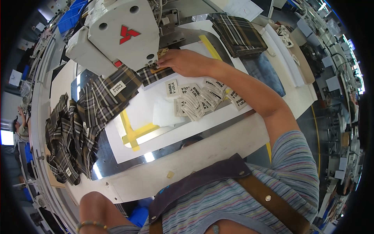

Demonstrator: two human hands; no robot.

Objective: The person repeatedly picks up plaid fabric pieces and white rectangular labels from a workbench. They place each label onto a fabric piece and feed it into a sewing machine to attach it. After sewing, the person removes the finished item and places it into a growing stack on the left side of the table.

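My right hand (189,63) reaches under the head of a white sewing machine (122,37). Its fingers are drawn together at the needle area, beside a small tan plate (160,70) and over a strip of plaid cloth (156,77). What the fingertips pinch, if anything, is hidden. My left arm (93,206) is bent at the lower left, a beaded bracelet at its wrist; the hand itself is out of the picture. Close below the right forearm lies a loose pile of white fabric labels (196,99) with dark print. One label (171,88) lies nearest the machine.
Plaid pieces bearing white labels (101,95) hang off the table's left side. A stack of folded plaid pieces (239,35) sits at the far right, near an open carton (300,58). Yellow tape (132,134) borders the white work surface. Blue bins (72,17) stand far left.
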